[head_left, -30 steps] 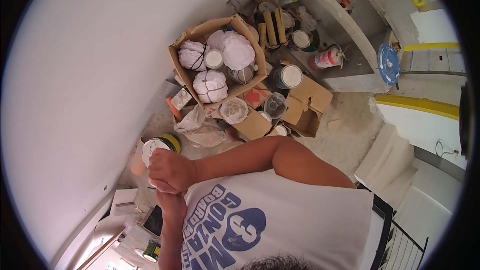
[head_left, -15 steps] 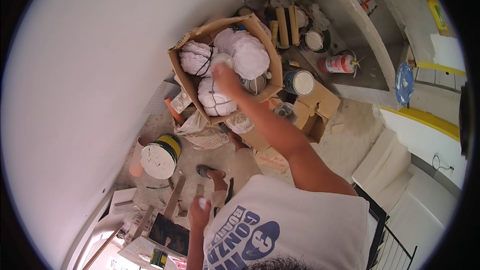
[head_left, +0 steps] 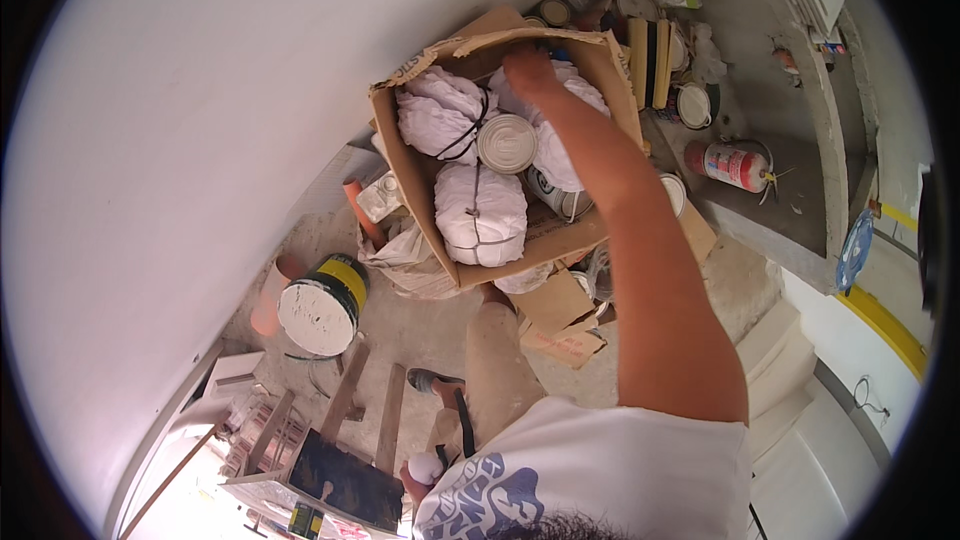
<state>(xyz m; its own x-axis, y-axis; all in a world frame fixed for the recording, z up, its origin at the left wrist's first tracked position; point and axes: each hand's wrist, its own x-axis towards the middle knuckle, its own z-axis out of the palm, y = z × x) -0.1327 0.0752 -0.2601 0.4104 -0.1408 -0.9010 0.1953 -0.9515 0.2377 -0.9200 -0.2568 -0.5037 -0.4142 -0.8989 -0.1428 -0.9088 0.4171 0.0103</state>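
Head view: the right hand (head_left: pixel 527 70) has moved from near the can (head_left: pixel 507 144) to a far white bundle (head_left: pixel 557 152), grip unclear; the left hand (head_left: pixel 413 488) holds a white ball (head_left: pixel 425 467).

Wht shirt (head_left: pixel 640 455) w/ blu print (head_left: pixel 512 490)

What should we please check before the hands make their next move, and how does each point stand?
1. Left hand holding the white ball: ok.
2. Right hand within the cardboard box: ok.
3. Right hand's grip: cannot tell, its fingers are hidden.
4. Cord around the near white bundle: ok, it wraps across the top.
5. Pale can uncovered: ok, its round end shows.
6. Area beside the box uncluttered: not ok, crumpled sacking lies there.
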